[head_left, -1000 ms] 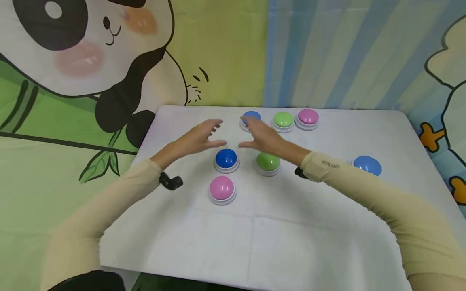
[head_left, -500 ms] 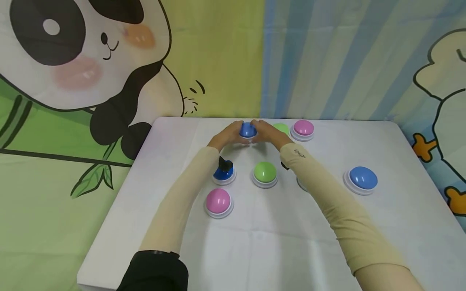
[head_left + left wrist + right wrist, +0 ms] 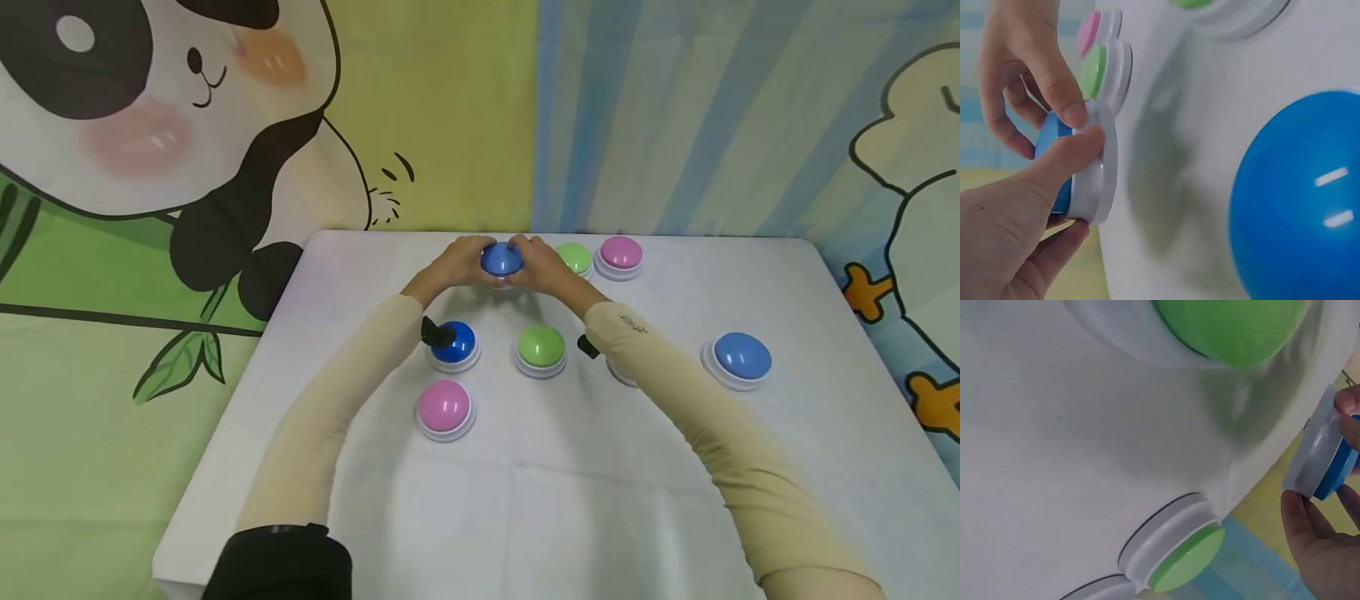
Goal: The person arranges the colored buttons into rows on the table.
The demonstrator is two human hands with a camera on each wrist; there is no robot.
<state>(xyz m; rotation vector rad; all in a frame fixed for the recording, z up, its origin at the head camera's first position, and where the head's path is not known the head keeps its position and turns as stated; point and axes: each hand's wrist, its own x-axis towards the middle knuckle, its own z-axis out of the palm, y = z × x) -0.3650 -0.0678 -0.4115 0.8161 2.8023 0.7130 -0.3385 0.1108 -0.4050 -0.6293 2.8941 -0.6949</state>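
Observation:
Both hands grip a blue dome push button [image 3: 502, 259] with a white round base near the table's far edge. My left hand [image 3: 459, 263] holds its left side, with the thumb on the white base in the left wrist view. On the opposite side, my right hand [image 3: 542, 267] pinches the base and dome edge. The white base [image 3: 1094, 169] looks raised off the cloth, with a shadow apart from it. Just right of the right hand sits a green button [image 3: 574, 257], and beside that a pink button [image 3: 621, 252].
Nearer stand a darker blue button [image 3: 457, 343], partly behind the left wrist strap, a green button [image 3: 541, 346] and a pink button [image 3: 444, 407]. Another blue button [image 3: 742, 356] is at right. The right sleeve mostly hides one more base [image 3: 622, 372]. A white cloth covers the table [image 3: 480, 517].
A second ago both hands were apart in the air, the right one over the back blue button. They have since closed on its two sides and lifted it slightly.

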